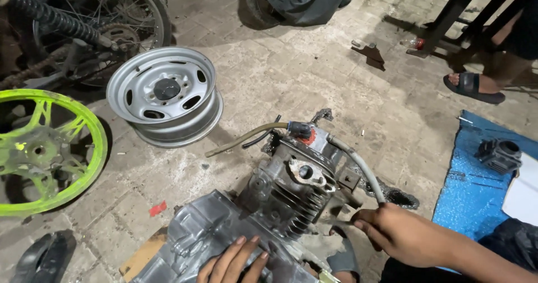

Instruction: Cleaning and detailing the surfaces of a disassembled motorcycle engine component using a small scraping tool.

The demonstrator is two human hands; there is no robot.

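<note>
The engine (280,204), lying on the floor (291,87) just right of the steel rim (165,95), is steadied by the flat, open left hand (232,263) while the right hand (392,232), fingers curled, is pressed beside its cylinder, its contents hidden.

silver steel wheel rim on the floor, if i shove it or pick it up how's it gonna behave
The silver wheel rim lies flat on the paved floor, so a shove would probably slide it rather than roll it. It looks like thick pressed steel: likely stiff and fairly heavy. Stood on edge, its round shape would probably roll.
</note>
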